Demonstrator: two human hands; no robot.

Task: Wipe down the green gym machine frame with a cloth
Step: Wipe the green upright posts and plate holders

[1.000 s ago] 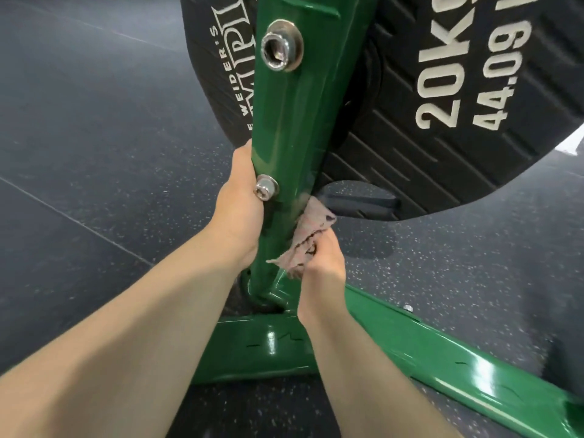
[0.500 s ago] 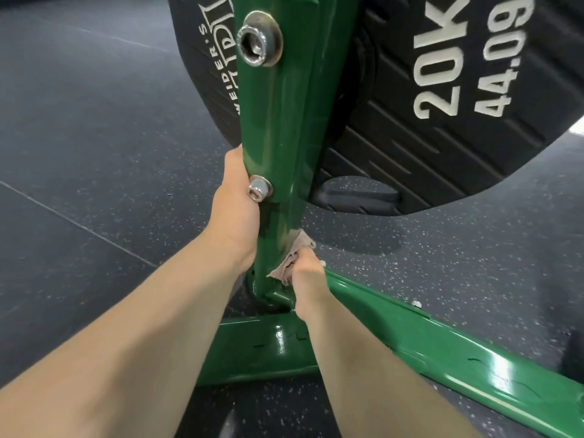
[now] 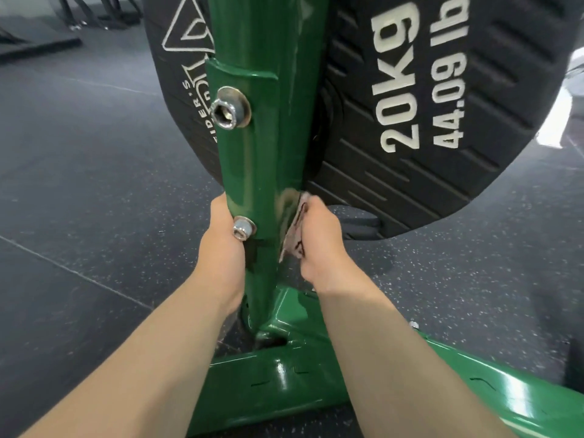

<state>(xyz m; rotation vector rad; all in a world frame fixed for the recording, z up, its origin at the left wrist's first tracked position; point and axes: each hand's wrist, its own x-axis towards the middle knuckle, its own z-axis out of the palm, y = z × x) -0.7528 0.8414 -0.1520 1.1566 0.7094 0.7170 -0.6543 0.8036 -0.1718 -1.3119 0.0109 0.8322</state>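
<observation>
Right hand (image 3: pixel 319 238) risen with cloth (image 3: pixel 294 238) up post (image 3: pixel 265 172), fingers hidden

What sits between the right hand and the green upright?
Head view: the crumpled cloth. The right hand grips it and presses it against the right side of the green upright. The left hand holds the upright's other side directly.

Head view, looking down, close on frame (image 3: pixel 262 172).
</observation>
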